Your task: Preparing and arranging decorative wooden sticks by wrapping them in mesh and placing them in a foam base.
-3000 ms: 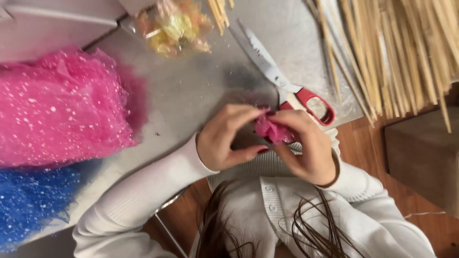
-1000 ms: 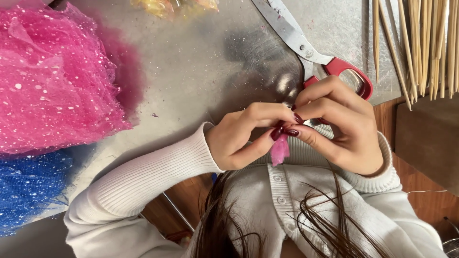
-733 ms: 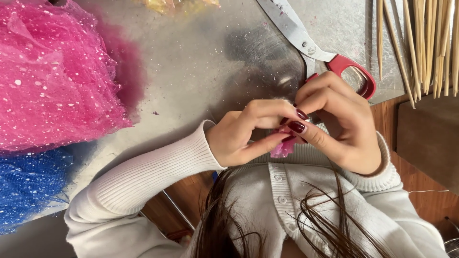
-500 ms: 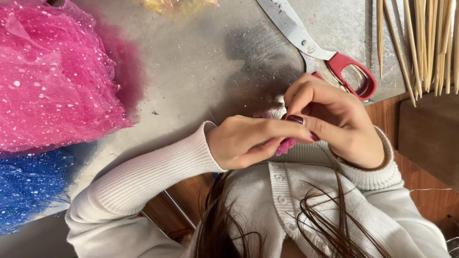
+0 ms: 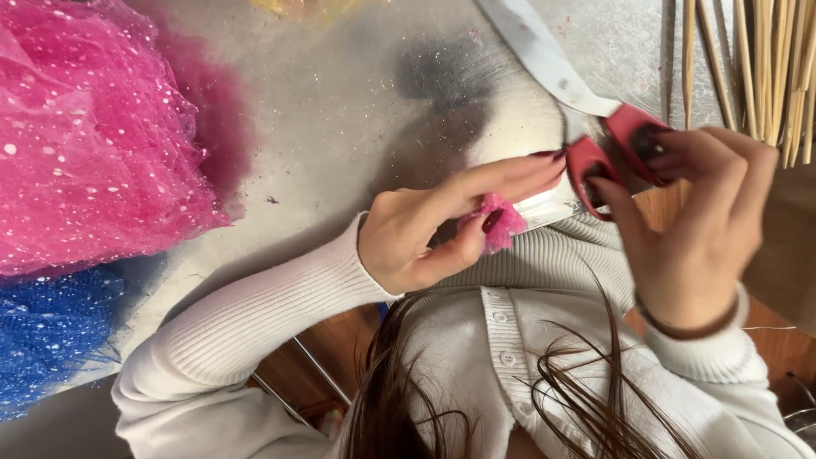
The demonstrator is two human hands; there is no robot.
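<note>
My left hand pinches a small folded wad of pink glittery tulle between thumb and fingers, just over the near edge of the grey table. To its right, my right hand has its thumb and fingers on the red handle loops of a large pair of scissors. The scissors lie on the table with the steel blades pointing away and to the left. The two hands are apart, with the handles between them.
A big heap of pink spotted tulle fills the left side, with blue tulle below it. A bundle of thin wooden sticks lies at the top right. Something yellow shows at the top edge.
My right hand let go of the pink wad and moved right and up onto the scissor handles. My left hand keeps the wad alone.
</note>
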